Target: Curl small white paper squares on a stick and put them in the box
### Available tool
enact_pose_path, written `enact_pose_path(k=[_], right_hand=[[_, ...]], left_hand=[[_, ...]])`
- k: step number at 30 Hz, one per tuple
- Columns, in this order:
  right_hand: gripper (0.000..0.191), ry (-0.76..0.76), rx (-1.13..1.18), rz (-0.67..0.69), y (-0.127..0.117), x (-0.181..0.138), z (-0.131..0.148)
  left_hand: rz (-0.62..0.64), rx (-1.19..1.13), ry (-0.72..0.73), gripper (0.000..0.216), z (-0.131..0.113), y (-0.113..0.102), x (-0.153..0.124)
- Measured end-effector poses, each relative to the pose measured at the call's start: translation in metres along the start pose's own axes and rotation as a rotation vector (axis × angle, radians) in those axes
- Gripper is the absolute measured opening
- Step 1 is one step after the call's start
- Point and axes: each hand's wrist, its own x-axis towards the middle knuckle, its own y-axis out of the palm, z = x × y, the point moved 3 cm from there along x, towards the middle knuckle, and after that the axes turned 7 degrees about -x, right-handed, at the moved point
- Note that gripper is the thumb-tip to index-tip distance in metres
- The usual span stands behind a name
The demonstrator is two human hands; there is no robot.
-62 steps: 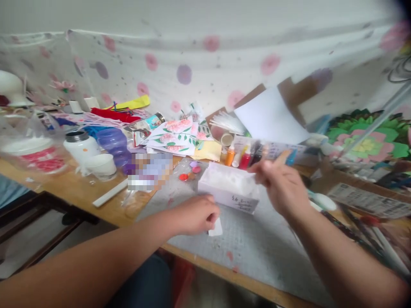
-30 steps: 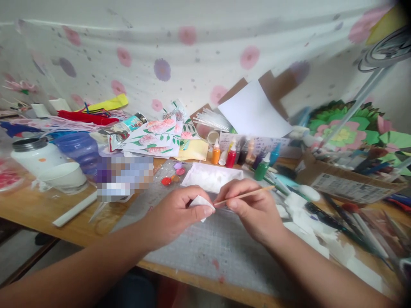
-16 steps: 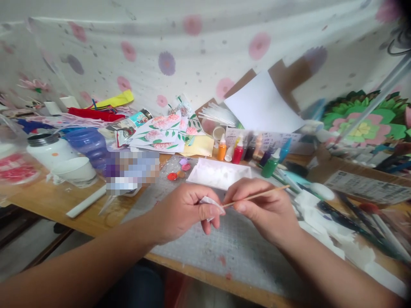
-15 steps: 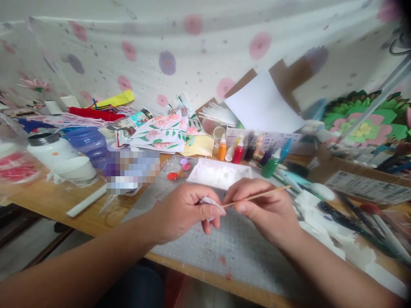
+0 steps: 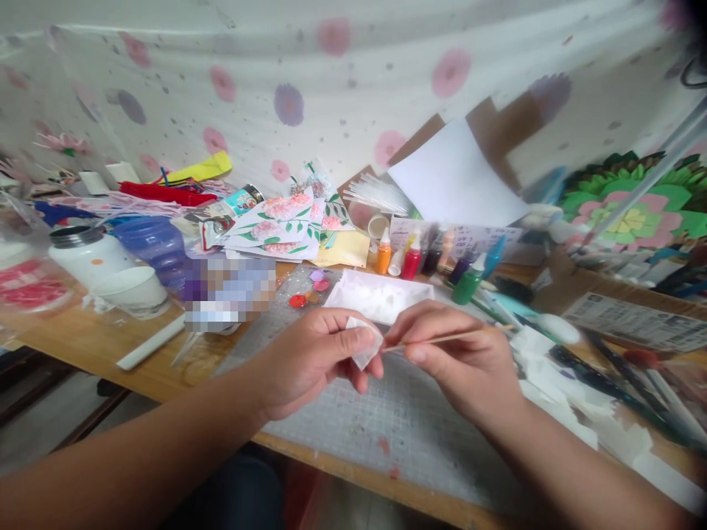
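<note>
Stick [image 5: 458, 336], thin, wooden, in the right hand [image 5: 464, 361]; pinched near its left end between thumb and fingers, the rest lying back across that hand. Long axis runs sideways, nearly level in the view, right end slightly higher. Left tip points at the left hand [image 5: 317, 353]; other end points toward the right side of the counter [image 5: 93, 346], angled a little away from the front edge.

White paper piece [image 5: 367, 352] gripped by the left hand, thumb on top, fingers beneath. One corner of it points down toward the counter's front edge. Stick tip just beside the paper's right edge; whether they touch, cannot tell.

Both hands raised over the grey mat [image 5: 331, 419], paper and stick between them, inward from the counter's front edge. White box [image 5: 387, 281] just beyond, on the far-edge side. Green bottle [image 5: 468, 285] past the right hand, also farther in. White scraps [image 5: 621, 427] to the right of the right hand. Red paint blob [image 5: 297, 300] left of the box.
</note>
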Motion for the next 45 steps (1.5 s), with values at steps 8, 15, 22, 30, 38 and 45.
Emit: enact_pose_path(k=[8,15,22,30,38,45], right_hand=[[0.016,-0.085,-0.127,-0.084,0.002,-0.004,0.009],[0.015,-0.122,-0.182,-0.093,0.001,-0.004,0.012],[0.015,-0.126,-0.190,-0.078,0.001,-0.004,0.012],[0.015,-0.124,-0.215,-0.088,0.001,-0.003,0.014],[0.016,-0.119,-0.229,-0.070,0.001,-0.003,0.015],[0.016,-0.124,-0.241,-0.072,0.001,-0.004,0.015]], left_hand=[[-0.028,-0.159,-0.064,0.022,0.004,0.006,-0.002],[-0.028,-0.198,-0.051,0.022,0.006,0.010,-0.001],[-0.006,-0.210,-0.049,0.023,0.008,0.009,-0.001],[-0.008,-0.197,-0.044,0.022,0.008,0.010,-0.001],[-0.004,-0.181,-0.044,0.023,0.008,0.009,0.000],[-0.004,-0.173,-0.043,0.023,0.008,0.009,-0.001]])
